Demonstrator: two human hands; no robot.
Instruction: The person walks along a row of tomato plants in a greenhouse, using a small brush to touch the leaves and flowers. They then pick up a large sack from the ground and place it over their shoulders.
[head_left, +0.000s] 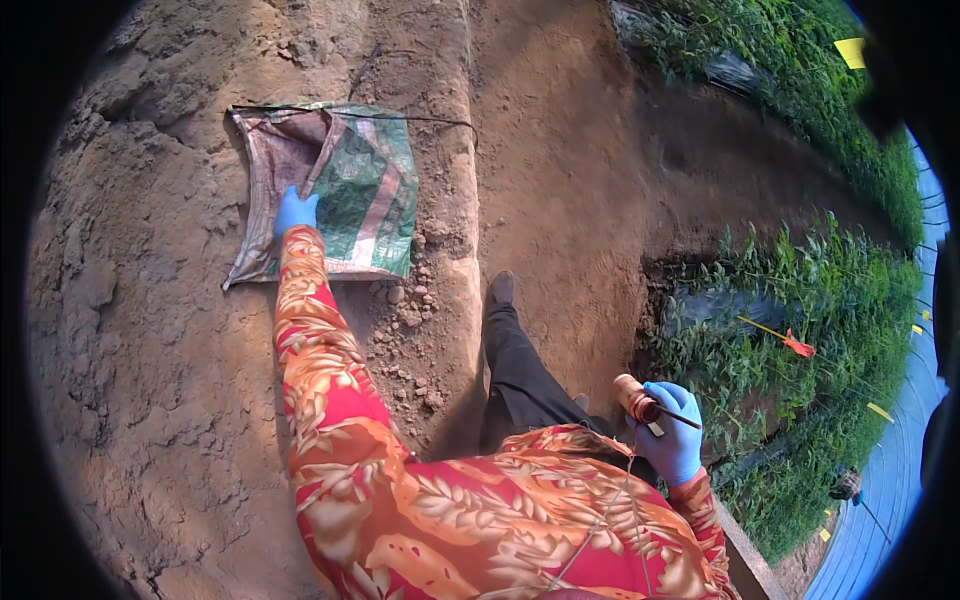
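My left hand (295, 211), in a blue glove, touches a flattened woven plastic sack (367, 195) lying on the soil. The sack is green on one side, with pale stripes, and dull pink on the other. Whether my fingers pinch its material cannot be told. At the lower right, my right hand (673, 431), also gloved in blue, holds a small brownish bottle (631, 393) with its open mouth towards me. A thin dark stick (679, 417) lies across that hand beside the bottle's mouth.
A thin black cord (442, 120) runs along the sack's far edge. Loose clods (409, 315) lie beside a raised soil edge (472, 225). Rows of green plants (840, 285) stand at right, with plastic sheeting (720, 307) and an orange-red marker (799, 345). My dark boot (502, 286) is on the path.
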